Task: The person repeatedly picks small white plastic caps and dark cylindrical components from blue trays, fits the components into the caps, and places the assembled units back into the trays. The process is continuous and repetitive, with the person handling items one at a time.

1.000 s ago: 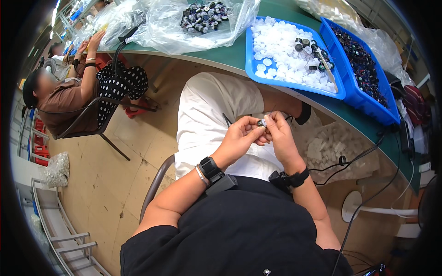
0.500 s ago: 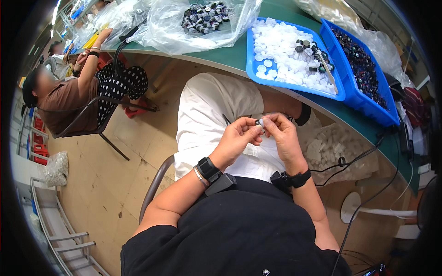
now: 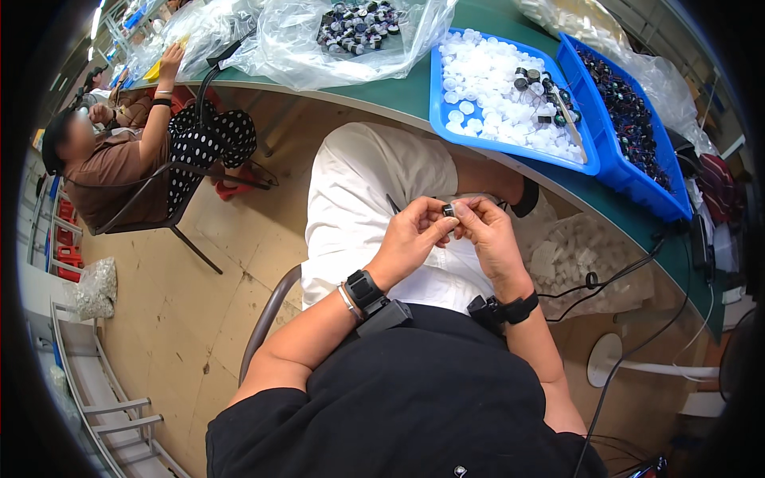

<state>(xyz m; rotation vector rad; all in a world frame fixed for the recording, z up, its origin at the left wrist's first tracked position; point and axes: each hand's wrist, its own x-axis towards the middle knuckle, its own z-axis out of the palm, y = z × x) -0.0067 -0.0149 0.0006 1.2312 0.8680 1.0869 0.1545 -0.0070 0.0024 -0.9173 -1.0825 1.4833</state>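
Note:
Above my lap, both hands meet at a small black cylindrical part (image 3: 448,210). My left hand (image 3: 416,233) pinches it between thumb and fingertips. From the other side, the thumb and forefinger of my right hand (image 3: 488,239) close on the same part, covering much of it. A thin dark pointed thing (image 3: 392,202) sticks out beside my left hand, over the white trousers; I cannot tell if that hand holds it. Nearest on the bench, a blue tray (image 3: 510,154) carries white translucent caps (image 3: 486,76), several black round parts (image 3: 526,78) and a slim metal tool (image 3: 569,119).
A deeper blue bin (image 3: 637,187) full of dark wired parts adjoins the tray. Black-and-clear parts (image 3: 358,28) lie on a plastic bag (image 3: 287,60). Cables (image 3: 613,283) hang at right, above a floor bag (image 3: 582,255). A co-worker (image 3: 119,163) sits at left.
A whitish piece showed between my fingertips; now the black part's end faces up there. My hands stay almost in place. The co-worker's arm has risen and bent differently.

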